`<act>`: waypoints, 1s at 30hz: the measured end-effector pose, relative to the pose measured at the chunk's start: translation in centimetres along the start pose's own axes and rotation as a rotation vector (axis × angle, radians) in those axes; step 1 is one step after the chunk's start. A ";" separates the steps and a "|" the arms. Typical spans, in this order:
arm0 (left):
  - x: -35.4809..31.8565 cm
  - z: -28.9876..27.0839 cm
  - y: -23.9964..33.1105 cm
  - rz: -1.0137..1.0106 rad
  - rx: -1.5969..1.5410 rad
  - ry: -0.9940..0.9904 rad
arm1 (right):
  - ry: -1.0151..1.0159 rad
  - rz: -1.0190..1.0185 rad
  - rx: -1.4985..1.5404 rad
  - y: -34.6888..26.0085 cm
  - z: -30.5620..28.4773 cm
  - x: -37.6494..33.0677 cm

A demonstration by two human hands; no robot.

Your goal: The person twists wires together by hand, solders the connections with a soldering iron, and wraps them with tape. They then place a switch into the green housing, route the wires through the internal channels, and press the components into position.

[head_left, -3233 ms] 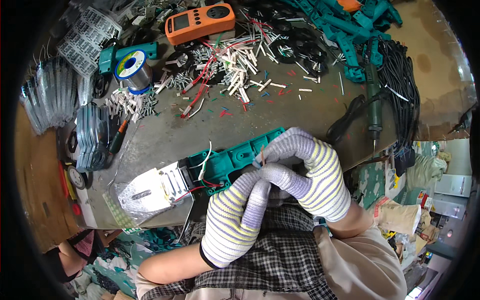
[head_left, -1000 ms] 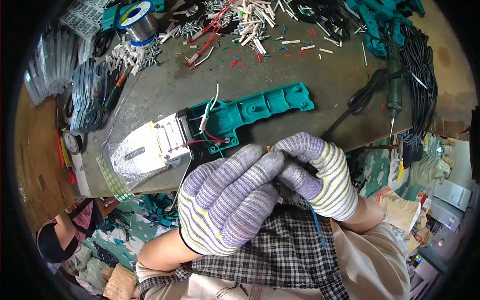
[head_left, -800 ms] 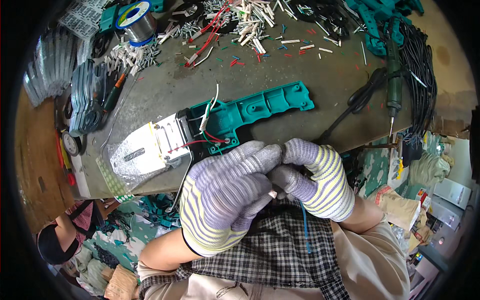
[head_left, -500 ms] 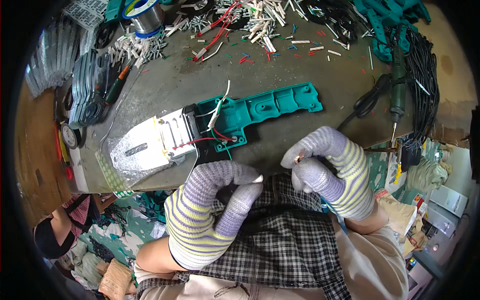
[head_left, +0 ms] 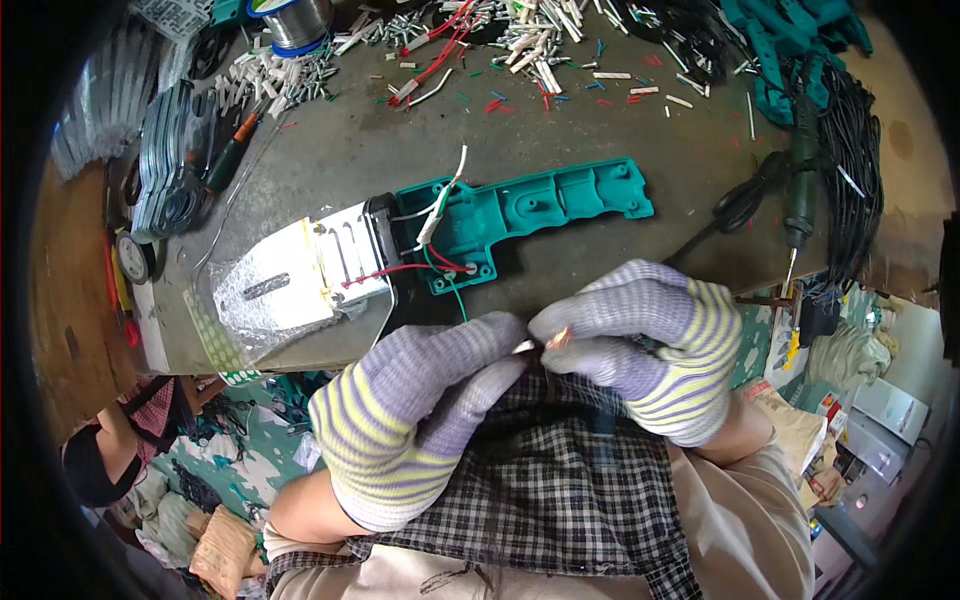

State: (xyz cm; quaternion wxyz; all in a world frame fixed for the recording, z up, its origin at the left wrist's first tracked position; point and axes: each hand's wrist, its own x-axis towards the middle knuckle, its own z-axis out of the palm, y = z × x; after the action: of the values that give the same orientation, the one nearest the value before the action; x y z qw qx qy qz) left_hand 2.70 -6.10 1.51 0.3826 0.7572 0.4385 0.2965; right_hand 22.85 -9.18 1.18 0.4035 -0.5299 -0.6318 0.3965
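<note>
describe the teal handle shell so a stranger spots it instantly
On the grey table, beyond the gloved left hand, lies a plastic-wrapped white plate. The teal handle shell extends right from it; unlike the teal parts piled farther right, it has red and white wires at one end.

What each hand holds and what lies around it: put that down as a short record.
left hand: gloved, pinching a small white piece
right hand: gloved, pinching a copper-coloured wire end
teal casing: on the table, beyond the hands
white plate: at the casing's left end, partly in clear plastic
screwdriver: green and orange, farther left
</note>
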 end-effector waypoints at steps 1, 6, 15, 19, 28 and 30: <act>-0.3 -0.2 0.2 -0.061 -0.039 -0.012 | 0.019 -0.036 -0.068 0.4 -0.1 -0.2; -0.3 -0.5 -0.1 -0.043 -0.071 -0.012 | 0.006 0.295 0.168 -0.6 0.1 -1.0; 0.0 -0.6 -0.2 0.013 -0.052 -0.064 | -0.046 0.265 0.031 -1.4 -0.4 0.1; 0.1 -0.3 -0.2 0.048 -0.045 -0.066 | -0.044 0.271 0.039 -0.9 -0.2 -0.2; 0.1 -0.6 -2.0 0.420 0.169 -0.129 | -0.205 0.283 -0.047 -1.7 -0.8 0.7; 0.0 -0.7 -1.6 0.483 0.276 -0.145 | -0.214 0.296 0.099 -1.3 -0.7 0.4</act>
State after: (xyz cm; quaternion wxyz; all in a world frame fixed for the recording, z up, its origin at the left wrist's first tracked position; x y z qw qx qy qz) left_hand 1.44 -5.32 0.54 0.2246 0.9038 0.2533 0.2619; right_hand 23.00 -8.88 2.69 0.2969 -0.5515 -0.5660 0.5360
